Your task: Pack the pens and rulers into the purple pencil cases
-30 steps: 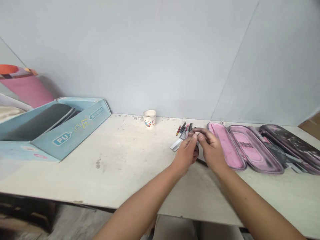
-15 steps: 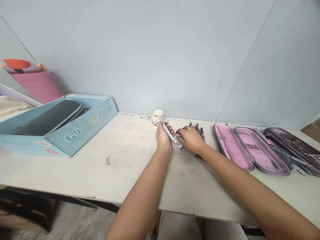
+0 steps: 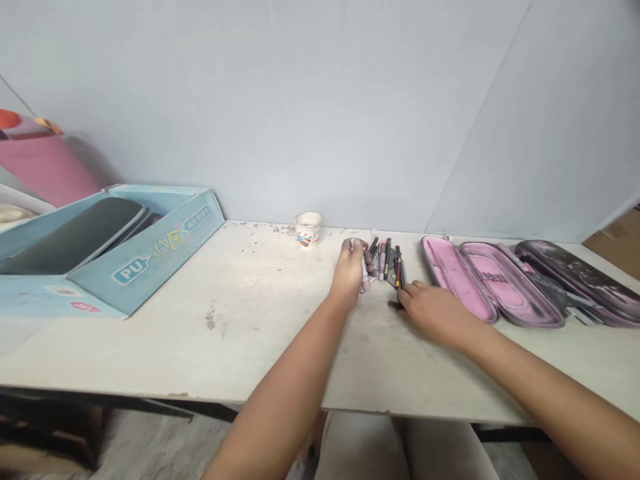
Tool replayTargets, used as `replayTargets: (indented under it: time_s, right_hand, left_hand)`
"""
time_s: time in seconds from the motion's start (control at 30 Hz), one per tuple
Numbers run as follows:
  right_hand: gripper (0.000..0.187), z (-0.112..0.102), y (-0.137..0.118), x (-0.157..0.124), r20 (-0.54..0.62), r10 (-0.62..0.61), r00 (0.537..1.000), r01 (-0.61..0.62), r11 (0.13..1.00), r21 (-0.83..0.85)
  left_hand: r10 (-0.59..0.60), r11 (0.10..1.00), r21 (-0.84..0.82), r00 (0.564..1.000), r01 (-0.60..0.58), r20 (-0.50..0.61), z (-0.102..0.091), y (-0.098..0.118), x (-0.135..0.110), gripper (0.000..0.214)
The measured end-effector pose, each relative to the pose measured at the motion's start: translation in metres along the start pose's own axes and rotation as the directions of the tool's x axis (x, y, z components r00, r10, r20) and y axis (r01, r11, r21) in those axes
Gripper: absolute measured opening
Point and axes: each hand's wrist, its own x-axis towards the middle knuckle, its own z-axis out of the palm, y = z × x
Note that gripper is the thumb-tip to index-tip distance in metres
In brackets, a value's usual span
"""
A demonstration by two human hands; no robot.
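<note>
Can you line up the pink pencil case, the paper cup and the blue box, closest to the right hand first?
1. Pink pencil case, just past the right hand.
2. Paper cup, leftward by the wall.
3. Blue box, farthest left.

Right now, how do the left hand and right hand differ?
The left hand is raised, closed around a pale marker; the right hand lies low and open on the table, holding nothing visible. The left is nearer the paper cup, the right nearer the pink-lined case. Both are beside the pens.

Left hand [image 3: 349,272] closed on what looks like a marker [image 3: 366,282], right hand [image 3: 434,312] beside loose pens [image 3: 389,260], open pink pencil case [image 3: 456,280] nearby
</note>
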Motion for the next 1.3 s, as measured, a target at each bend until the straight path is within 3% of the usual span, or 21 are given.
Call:
replayTargets:
  time_s: [0.07, 0.17, 0.2, 0.27, 0.37, 0.43, 0.53, 0.63, 0.8, 0.97, 1.07, 1.13, 1.2, 1.3]
  right_hand:
    - [0.019, 0.000, 0.004, -0.007, 0.000, 0.025, 1.000, -0.025, 0.999, 0.047]
    - [0.019, -0.002, 0.024, -0.007, -0.131, 0.231, 0.964, -0.179, 0.929, 0.325]
    - [0.021, -0.002, 0.032, -0.006, -0.189, 0.330, 0.925, -0.205, 0.851, 0.483]
    - [0.030, 0.002, 0.045, -0.006, -0.244, 0.529, 0.813, -0.137, 0.580, 0.803]
    - [0.042, 0.011, 0.052, -0.007, -0.151, 0.701, 0.697, 0.089, 0.124, 0.988]
    - [0.044, 0.015, 0.049, -0.007, -0.108, 0.732, 0.673, 0.191, -0.031, 0.981]
    - [0.040, 0.015, 0.041, -0.003, -0.100, 0.735, 0.671, 0.264, -0.111, 0.958]
    - [0.037, 0.015, 0.034, 0.001, -0.096, 0.733, 0.674, 0.248, -0.102, 0.963]
    - [0.033, 0.015, 0.027, 0.002, -0.187, 0.795, 0.577, 0.265, 0.034, 0.964]
    - [0.031, 0.012, 0.019, -0.004, -0.256, 0.778, 0.573, 0.291, 0.099, 0.952]
    - [0.030, 0.011, 0.017, -0.007, -0.270, 0.780, 0.565, 0.295, 0.116, 0.949]
    - [0.026, 0.012, 0.016, -0.007, -0.249, 0.778, 0.576, 0.268, 0.108, 0.957]
    - [0.021, 0.015, 0.016, -0.006, -0.254, 0.733, 0.631, 0.195, 0.168, 0.966]
    - [0.020, 0.015, 0.016, 0.000, -0.369, 0.567, 0.737, 0.102, 0.446, 0.889]
  left_hand:
    - [0.007, 0.989, 0.149, 0.997, -0.019, 0.079, 0.007, -0.002, -0.006, 0.019]
    - [0.062, 0.911, 0.390, 0.981, -0.130, 0.182, 0.013, -0.004, -0.014, 0.019]
    - [0.084, 0.863, 0.474, 0.974, -0.177, 0.210, 0.014, -0.004, -0.016, 0.020]
    - [0.104, 0.737, 0.627, 0.960, -0.250, 0.260, 0.015, -0.004, -0.021, 0.021]
    - [0.077, 0.550, 0.771, 0.939, -0.319, 0.334, 0.017, -0.005, -0.025, 0.022]
    - [0.047, 0.441, 0.821, 0.922, -0.364, 0.384, 0.019, -0.008, -0.028, 0.022]
    - [-0.005, 0.329, 0.852, 0.902, -0.407, 0.432, 0.022, -0.010, -0.030, 0.022]
    - [-0.055, 0.282, 0.862, 0.890, -0.421, 0.453, 0.026, -0.011, -0.033, 0.023]
    - [-0.080, 0.272, 0.869, 0.890, -0.414, 0.449, 0.027, -0.012, -0.035, 0.024]
    - [-0.033, 0.401, 0.837, 0.907, -0.372, 0.419, 0.026, -0.013, -0.033, 0.027]
    - [-0.026, 0.344, 0.850, 0.901, -0.400, 0.434, 0.026, -0.013, -0.034, 0.026]
    - [-0.023, 0.265, 0.863, 0.893, -0.429, 0.450, 0.027, -0.013, -0.036, 0.026]
    - [-0.020, 0.206, 0.874, 0.891, -0.440, 0.454, 0.027, -0.013, -0.037, 0.028]
    - [0.017, 0.222, 0.898, 0.922, -0.380, 0.387, 0.026, -0.012, -0.036, 0.032]
